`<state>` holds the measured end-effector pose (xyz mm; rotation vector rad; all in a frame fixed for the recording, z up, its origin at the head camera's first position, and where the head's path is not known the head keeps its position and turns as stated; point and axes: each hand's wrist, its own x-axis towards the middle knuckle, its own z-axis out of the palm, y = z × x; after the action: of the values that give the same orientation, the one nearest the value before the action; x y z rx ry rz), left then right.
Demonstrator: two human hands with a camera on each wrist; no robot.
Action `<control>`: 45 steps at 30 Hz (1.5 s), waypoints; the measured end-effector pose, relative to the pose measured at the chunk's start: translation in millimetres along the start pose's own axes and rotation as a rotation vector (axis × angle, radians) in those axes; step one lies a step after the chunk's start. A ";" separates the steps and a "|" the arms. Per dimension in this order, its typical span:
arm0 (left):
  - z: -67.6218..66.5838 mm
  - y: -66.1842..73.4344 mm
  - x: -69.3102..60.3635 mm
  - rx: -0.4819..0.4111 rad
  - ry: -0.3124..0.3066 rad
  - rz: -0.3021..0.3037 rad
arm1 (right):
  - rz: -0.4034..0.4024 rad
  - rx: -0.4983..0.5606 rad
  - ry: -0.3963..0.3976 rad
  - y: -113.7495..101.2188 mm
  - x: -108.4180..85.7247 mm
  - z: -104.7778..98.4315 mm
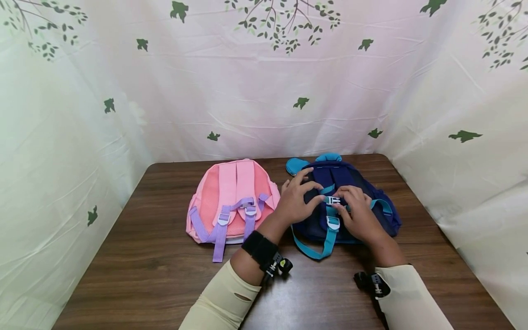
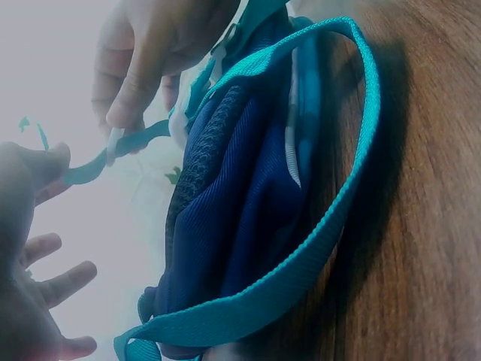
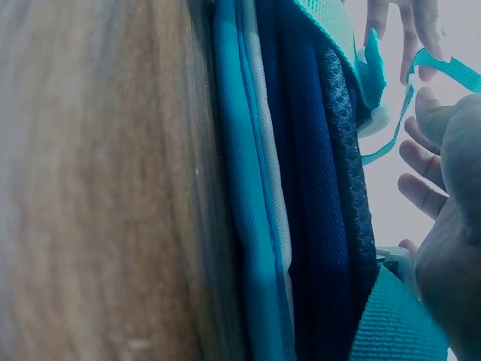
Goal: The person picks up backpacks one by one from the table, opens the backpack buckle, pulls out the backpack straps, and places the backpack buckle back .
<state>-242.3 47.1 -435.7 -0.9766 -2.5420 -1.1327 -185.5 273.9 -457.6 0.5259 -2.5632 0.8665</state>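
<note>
Both hands worked close together over the navy backpack [image 1: 387, 217], which lay on the brown wooden surface [image 1: 144, 261] directly beneath them, its shoulder straps facing up. The left hand [image 1: 299, 199] pinched a teal strap [image 2: 86, 174] between thumb and finger, its other fingers spread apart and curled round nothing. Just beside it, the right hand [image 1: 356, 211] held the white buckle [image 1: 332, 200] with its thumb and fingertips, so that the buckle sat in the narrow space between the two hands; whether its halves were fully locked, I could not tell. The held strap stood raised off the backpack in both wrist views. Slightly nearer the wearer than the fingertips was a white strap adjuster [image 1: 333, 223], and below that a teal loop [image 1: 309, 251] hung over the near edge of the bag and onto the surface. Another teal strap [image 1: 383, 205] curved out to the right of the right hand. Beyond the hands, at the top of the bag, were a teal handle [image 1: 328, 157] and, left of it, a small round teal pouch [image 1: 296, 166]. The pink backpack [image 1: 228, 183] lay to the left of the left hand, likewise straps up, with purple straps [image 1: 220, 250] trailing toward the wearer. Cream sleeves [image 1: 224, 298] covered both forearms, and a black band [image 1: 261, 250] circled the left wrist. Behind everything hung a pale curtain [image 1: 255, 91] printed with green birds and leafy branches.
</note>
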 end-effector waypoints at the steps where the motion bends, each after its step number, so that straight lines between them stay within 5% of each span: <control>1: 0.2 0.1 -0.1 0.000 0.000 0.000 | 0.001 -0.001 0.000 0.1 0.2 -0.1; 21: 10.2 2.6 -1.8 0.027 -0.080 -0.030 | -0.033 0.010 0.028 -4.9 0.1 -2.8; 33: 12.3 6.1 -4.1 -0.010 -0.075 -0.022 | -0.098 0.019 0.095 -12.4 -1.9 -1.5; 45: 14.4 -0.3 -3.2 0.044 -0.077 -0.021 | -0.145 0.039 0.140 -15.1 -0.4 -0.3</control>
<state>-238.7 55.8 -447.2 -1.0036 -2.6311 -1.0595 -178.1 263.0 -450.1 0.6304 -2.3547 0.8716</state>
